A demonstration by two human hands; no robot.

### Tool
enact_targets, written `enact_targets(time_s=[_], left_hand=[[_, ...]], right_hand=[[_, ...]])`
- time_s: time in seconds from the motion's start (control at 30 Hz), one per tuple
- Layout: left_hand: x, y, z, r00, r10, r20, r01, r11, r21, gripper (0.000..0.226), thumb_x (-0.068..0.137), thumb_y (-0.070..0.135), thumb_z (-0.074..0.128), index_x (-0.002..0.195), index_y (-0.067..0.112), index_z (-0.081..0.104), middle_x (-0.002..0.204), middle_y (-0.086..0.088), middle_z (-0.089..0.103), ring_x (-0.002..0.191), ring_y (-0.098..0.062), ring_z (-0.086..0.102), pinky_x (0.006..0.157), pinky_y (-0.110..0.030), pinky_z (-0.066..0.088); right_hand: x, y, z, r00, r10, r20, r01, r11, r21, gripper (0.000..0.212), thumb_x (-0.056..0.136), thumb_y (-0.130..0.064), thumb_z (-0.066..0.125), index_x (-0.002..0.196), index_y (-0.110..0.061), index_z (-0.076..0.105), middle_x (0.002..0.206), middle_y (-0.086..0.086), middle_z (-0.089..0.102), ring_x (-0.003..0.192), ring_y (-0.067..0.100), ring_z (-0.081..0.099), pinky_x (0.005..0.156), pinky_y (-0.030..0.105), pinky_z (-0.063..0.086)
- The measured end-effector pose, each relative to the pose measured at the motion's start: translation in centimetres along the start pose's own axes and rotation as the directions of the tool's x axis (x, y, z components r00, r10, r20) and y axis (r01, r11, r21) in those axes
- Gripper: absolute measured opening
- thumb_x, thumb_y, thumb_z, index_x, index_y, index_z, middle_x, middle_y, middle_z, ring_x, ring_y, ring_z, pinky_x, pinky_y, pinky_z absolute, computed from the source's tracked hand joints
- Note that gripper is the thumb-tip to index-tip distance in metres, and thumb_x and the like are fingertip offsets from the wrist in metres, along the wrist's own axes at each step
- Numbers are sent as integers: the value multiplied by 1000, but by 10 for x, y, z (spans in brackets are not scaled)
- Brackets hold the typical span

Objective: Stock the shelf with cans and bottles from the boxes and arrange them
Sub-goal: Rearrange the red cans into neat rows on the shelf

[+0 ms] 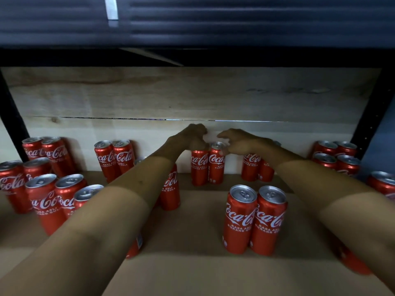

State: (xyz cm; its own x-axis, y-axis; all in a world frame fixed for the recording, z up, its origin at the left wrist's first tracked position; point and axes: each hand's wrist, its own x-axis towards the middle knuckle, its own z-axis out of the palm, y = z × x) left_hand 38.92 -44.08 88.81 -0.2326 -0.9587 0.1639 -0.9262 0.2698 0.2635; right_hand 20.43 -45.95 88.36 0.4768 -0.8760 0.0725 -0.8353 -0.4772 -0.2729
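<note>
Red Coca-Cola cans stand in pairs on the brown shelf board [192,221]. At the back middle, two cans stand side by side against the wooden back wall. My left hand [193,137] grips the top of the left can [199,167], hiding its lid. My right hand [237,142] is curled like a claw round the top of the right can [216,165], thumb behind it and fingertips on its right side. Its silver lid still shows. Both arms reach deep into the shelf.
A pair of cans [254,218] stands near the front between my arms. More cans [42,189] cluster at the left, a pair [115,157] stands at the back left, and others [335,157] stand at the back right. Black uprights [12,116] frame the shelf; a dark shelf [192,54] hangs low overhead.
</note>
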Motion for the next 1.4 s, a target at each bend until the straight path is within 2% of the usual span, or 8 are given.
enact_targets(time_s=[0.23,0.3,0.4,0.5,0.6,0.83,1.03,1.4], left_hand=[[-60,44,14,943,71,-326,-241,820,-520,37,87,10,70,124,6,65,123,-8,67,105,-8,65,91,-15,47],[-85,48,39,948,-5,-317,-246,620,-745,29,89,-7,60,117,-3,66,115,-16,69,89,0,66,84,-15,49],[-127,48,82,968,-126,-219,-156,383,-910,18,96,2,56,112,5,64,107,-13,69,98,-14,65,87,-28,53],[-160,54,114,990,-136,-32,-1,220,-975,17,97,19,56,113,19,62,104,1,71,100,-11,66,86,-27,53],[-181,64,133,999,25,38,31,239,-970,36,88,14,67,121,20,55,107,15,67,95,6,65,81,-14,52],[-189,63,171,998,8,65,56,410,-910,69,54,28,89,113,35,55,119,10,67,109,-7,65,97,-33,51],[-186,63,177,999,-17,43,46,463,-885,61,70,8,86,113,36,53,113,15,65,106,-1,63,102,-36,49],[-189,66,175,999,-20,51,54,472,-880,74,59,34,83,125,29,52,123,5,66,109,-11,65,100,-43,50]], right_hand=[[-95,5,-21,965,171,-198,-21,803,596,40,89,-19,70,127,-17,60,117,-2,67,108,13,64,92,28,54],[-132,8,-5,917,265,-298,46,673,739,26,92,-13,66,118,-16,63,107,0,69,101,12,66,85,22,56],[-179,17,41,814,438,-381,121,514,850,15,97,-17,59,109,-14,66,112,11,71,103,20,68,92,36,56],[-221,17,91,769,557,-315,169,299,939,50,81,-51,71,111,-11,68,112,13,72,106,27,67,96,46,52],[-247,8,128,810,546,-214,95,238,967,83,55,-67,83,117,-14,65,114,4,73,108,16,67,90,31,53],[-252,1,149,859,468,-207,-38,462,886,65,74,4,78,128,-15,50,114,-4,67,96,-4,67,81,13,52],[-255,3,149,860,480,-173,-116,514,850,68,82,5,71,141,-9,40,129,5,61,114,8,62,102,26,48],[-253,-13,147,815,554,-170,-196,541,818,71,79,-13,81,139,-11,43,129,5,63,116,14,62,106,43,47]])
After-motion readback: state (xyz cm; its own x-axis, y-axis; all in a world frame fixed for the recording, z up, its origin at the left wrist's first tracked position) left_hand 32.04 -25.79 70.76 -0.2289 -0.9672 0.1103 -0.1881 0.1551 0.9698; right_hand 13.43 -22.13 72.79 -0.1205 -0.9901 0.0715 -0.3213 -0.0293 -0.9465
